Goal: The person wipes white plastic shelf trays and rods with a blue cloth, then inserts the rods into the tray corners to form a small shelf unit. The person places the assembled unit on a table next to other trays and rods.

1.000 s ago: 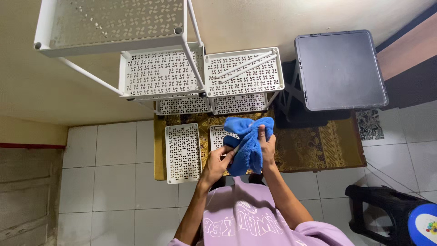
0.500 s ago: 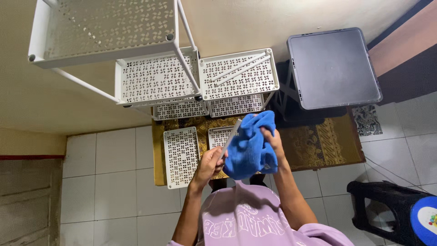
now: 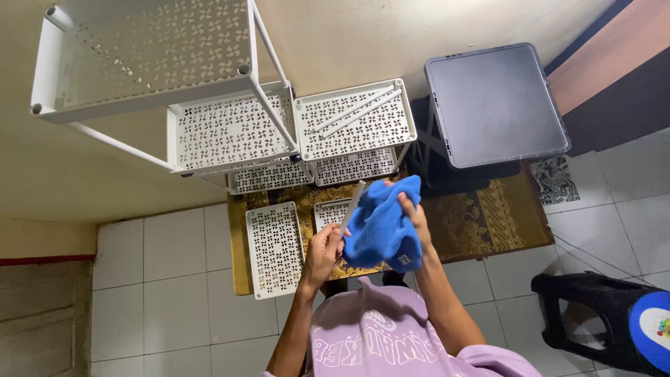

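My left hand grips the lower end of a thin white rod that points up and away from me. A crumpled blue cloth is bunched around the rod's middle, and my right hand clutches that cloth from the right. Both hands are held above a patterned brown mat on the white tiled floor. Under my hands, two white perforated shelf panels lie flat on the mat.
A tall white perforated shelf rack stands at the left, with a lower white rack carrying loose rods beside it. A grey square tabletop is at the right. A black stool stands at the lower right.
The cloth has slid along the rod and my right hand has shifted up and to the right with it. The view has tilted slightly.
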